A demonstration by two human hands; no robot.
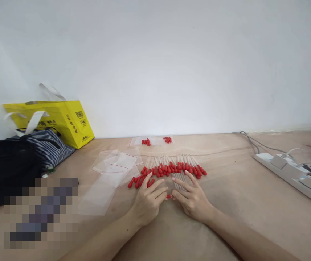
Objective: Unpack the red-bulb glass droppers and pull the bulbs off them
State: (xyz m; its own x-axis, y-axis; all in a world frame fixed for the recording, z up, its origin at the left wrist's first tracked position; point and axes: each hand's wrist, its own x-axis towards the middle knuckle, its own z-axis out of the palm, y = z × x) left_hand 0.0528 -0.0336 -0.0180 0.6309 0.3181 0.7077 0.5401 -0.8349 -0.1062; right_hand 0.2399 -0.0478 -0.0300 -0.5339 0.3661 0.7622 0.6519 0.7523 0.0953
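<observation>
A red bulb [168,196] is pinched by the left hand [148,199] beside the right hand [195,201], whose grip cannot be told, with many red-bulbed tubes [168,168] already laid beyond and some clear tubes [180,176] left bare.

This looks like a plain room, perhaps at home, with a white wall [177,72] behind a brown table [237,188], a yellow shopping bag [76,125], striped bag [46,146] and black bag [9,163] at one end and a power strip [290,177] at the other.
</observation>
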